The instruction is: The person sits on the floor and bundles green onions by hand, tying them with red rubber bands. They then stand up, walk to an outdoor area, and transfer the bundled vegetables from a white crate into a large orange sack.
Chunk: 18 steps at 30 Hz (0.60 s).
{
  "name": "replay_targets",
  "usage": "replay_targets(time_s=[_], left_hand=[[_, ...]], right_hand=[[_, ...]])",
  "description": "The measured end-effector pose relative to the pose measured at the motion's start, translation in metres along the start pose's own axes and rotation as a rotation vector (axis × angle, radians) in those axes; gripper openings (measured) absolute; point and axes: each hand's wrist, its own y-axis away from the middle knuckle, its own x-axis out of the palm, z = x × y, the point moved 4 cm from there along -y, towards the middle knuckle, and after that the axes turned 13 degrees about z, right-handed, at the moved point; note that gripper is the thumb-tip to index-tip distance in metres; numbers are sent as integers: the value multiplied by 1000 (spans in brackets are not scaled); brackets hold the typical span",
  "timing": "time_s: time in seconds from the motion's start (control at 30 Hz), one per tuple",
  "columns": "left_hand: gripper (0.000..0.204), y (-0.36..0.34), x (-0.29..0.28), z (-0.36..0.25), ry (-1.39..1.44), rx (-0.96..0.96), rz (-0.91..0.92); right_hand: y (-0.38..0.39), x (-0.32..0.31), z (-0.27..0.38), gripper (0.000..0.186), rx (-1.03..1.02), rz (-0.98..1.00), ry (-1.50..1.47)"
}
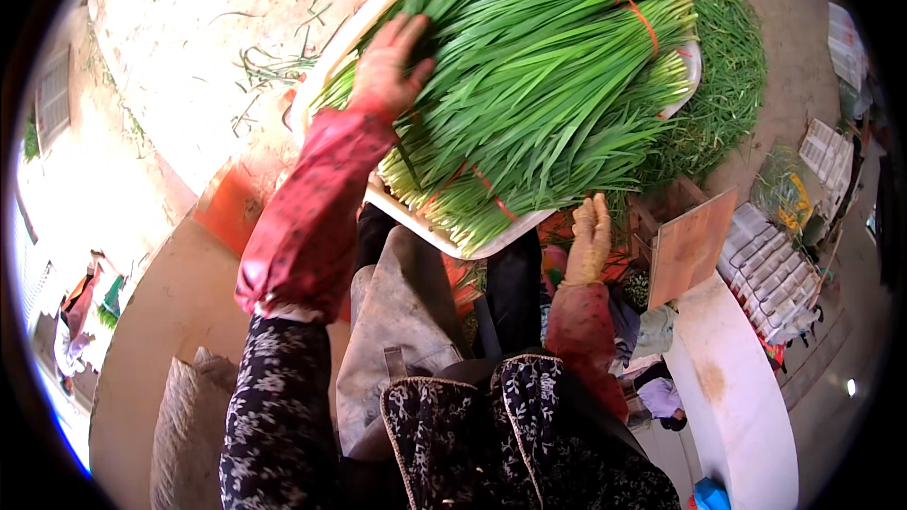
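A white basin (408, 214) is heaped with long green garlic chives (543, 85), their pale cut ends lying at the left, front and right. An orange-red tie (631, 5) wraps the bunch at the upper right, and another tie (491, 191) crosses the stems at the front. My left hand (389, 66), thumb and fingers apart, rests against the chives at the basin's left side. Beside the front right of the basin is my right hand (590, 241), in a yellowish glove, its fingers stretched out close to the leaf tips. I see nothing in its grip.
Loose green trimmings (727, 66) pile up behind and right of the basin. A wooden box (692, 246) stands right of my right hand. White crates (770, 269) are stacked farther right. Scattered leaves (274, 66) lie on the floor at left, and a rolled sack (192, 430) is at lower left.
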Motion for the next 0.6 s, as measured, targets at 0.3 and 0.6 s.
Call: replay_targets(time_s=[0.3,0.6], left_hand=[[43,106,-8,9,-284,-312,408],[16,222,-28,22,-46,-86,400]], right_hand=[[45,192,67,49,-407,530,591],[146,112,-9,31,199,699,-32]])
